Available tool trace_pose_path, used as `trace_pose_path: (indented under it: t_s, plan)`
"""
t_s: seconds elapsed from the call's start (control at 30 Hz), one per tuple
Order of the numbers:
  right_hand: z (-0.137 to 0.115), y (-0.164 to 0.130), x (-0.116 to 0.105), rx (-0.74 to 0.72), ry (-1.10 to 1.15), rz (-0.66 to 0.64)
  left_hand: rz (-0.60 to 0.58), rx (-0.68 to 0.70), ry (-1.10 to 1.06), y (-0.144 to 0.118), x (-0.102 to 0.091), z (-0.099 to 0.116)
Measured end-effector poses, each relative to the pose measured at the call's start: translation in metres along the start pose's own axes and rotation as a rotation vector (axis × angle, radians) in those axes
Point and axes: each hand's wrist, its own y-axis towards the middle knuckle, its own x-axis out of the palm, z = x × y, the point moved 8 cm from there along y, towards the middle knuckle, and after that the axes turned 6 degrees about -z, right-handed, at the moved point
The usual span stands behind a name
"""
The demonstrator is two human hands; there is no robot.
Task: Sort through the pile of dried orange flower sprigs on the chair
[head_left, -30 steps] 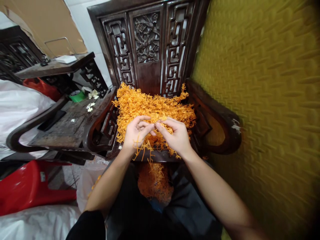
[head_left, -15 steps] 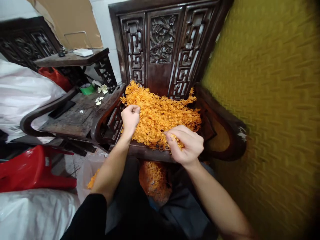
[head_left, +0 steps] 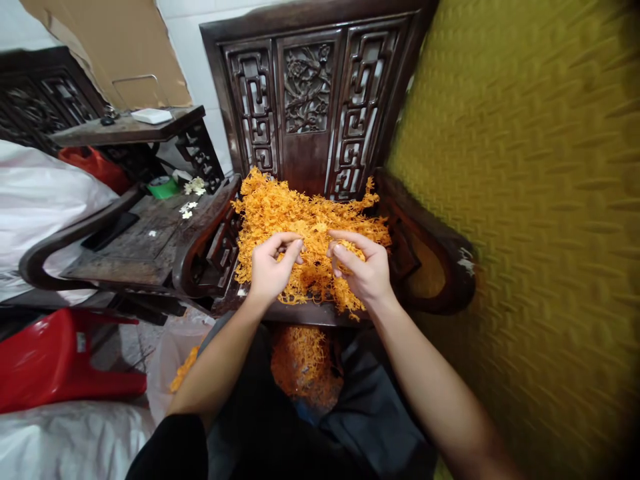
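A heap of thin orange strands (head_left: 305, 217) covers the seat of a dark carved wooden chair (head_left: 305, 100). My left hand (head_left: 270, 270) hovers over the front of the heap, thumb and fingers pinched on a few strands. My right hand (head_left: 363, 270) is beside it, a hand's width to the right, its fingers curled around a small clump of the same strands. More orange strands (head_left: 305, 363) lie in a container between my knees, below the seat's front edge.
A yellow woven wall (head_left: 525, 200) stands close on the right. To the left is a second dark chair (head_left: 140, 240) with small white flowers (head_left: 187, 210) and green tape (head_left: 161, 188). A red plastic stool (head_left: 60, 363) and white bags (head_left: 45, 200) lie at the lower left.
My left hand came back from the heap's left edge toward the middle. My right hand rose from the seat's front edge, and both now meet over the heap.
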Motion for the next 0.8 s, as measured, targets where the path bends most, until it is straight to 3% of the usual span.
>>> trace_pose_path:
  t_s: [0.27,0.4,0.5,0.67,0.73,0.8]
  plan:
    - [0.016,0.007,-0.004,0.083,-0.05,0.043,-0.009,0.235,0.294,-0.005,0.003,0.026]
    - [0.017,0.005,0.002,0.153,0.016,0.07,-0.127,0.416,0.538,-0.009,0.013,0.04]
    - [0.016,0.003,0.006,0.166,-0.026,0.106,-0.153,0.459,0.683,-0.009,0.016,0.039]
    - [0.006,0.0,0.011,0.073,-0.298,0.145,-0.159,0.401,0.877,0.004,0.018,0.024]
    - [-0.003,-0.002,0.005,0.007,-0.312,0.197,-0.107,0.287,0.937,0.017,0.006,0.009]
    - [-0.019,-0.007,-0.013,-0.131,-0.239,0.343,0.004,0.104,0.982,0.028,-0.018,-0.01]
